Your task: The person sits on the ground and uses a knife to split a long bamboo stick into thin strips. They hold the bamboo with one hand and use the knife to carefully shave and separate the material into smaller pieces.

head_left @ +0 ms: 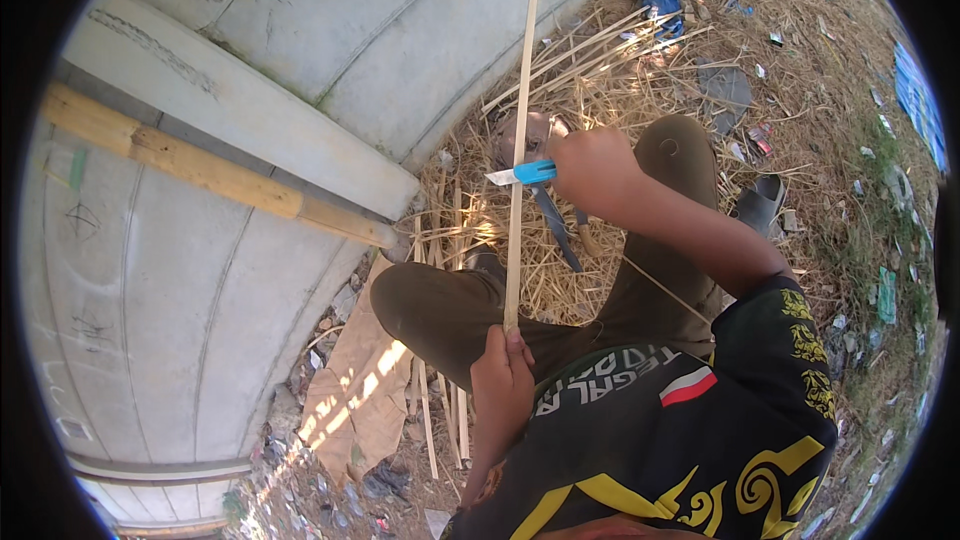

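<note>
A long, pale bamboo strip (524, 90) runs up from my lap toward the wall. Its near end is gripped by my left hand (502, 380), fingers closed around it. My right hand (597, 172) is closed on a blue box cutter (534, 172), whose bare blade lies across the strip about midway along. Below that hand, between my legs, a dark knife blade (556, 228) rests on the shavings (560, 290), beside a wooden handle (590, 240). The box cutter's grip is partly hidden by my fingers.
Several cut strips (600, 55) lie ahead on the litter-strewn ground. On the left stand a concrete wall (380, 30) and a bamboo pole (220, 172). Flattened cardboard (355, 395) lies beside my left knee. A sandal (760, 205) is at the right, a blue bag (662, 12) farther off.
</note>
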Available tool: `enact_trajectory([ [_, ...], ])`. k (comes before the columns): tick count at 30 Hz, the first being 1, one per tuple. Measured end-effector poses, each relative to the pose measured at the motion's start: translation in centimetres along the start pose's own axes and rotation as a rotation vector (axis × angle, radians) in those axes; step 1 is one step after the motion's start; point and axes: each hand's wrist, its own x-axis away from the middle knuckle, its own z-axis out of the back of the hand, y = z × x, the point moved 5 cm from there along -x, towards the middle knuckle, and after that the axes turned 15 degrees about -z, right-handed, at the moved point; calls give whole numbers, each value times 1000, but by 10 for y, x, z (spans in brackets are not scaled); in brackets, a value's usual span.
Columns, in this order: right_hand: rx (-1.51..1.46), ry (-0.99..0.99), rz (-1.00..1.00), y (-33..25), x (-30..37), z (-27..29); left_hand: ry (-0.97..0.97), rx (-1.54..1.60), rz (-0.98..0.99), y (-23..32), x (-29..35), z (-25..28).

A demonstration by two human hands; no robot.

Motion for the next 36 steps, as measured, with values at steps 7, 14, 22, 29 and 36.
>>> enact_trajectory([
  [7, 86, 62, -55, 10, -7, 15, 5, -27, 10, 2, 7, -10],
  [14, 81, 214, -335, 103, -119, 41, -45, -177, -10, -1, 25, -9],
  [22, 157, 115, -116, 40, -74, 30, 25, -140, 8, 4, 14, -6],
  [29, 105, 298, -364, 152, -165, 61, -83, -184, -25, 0, 16, -12],
  [36, 28, 252, -273, 107, -123, 41, -185, 371, 204, -24, 17, -28],
])
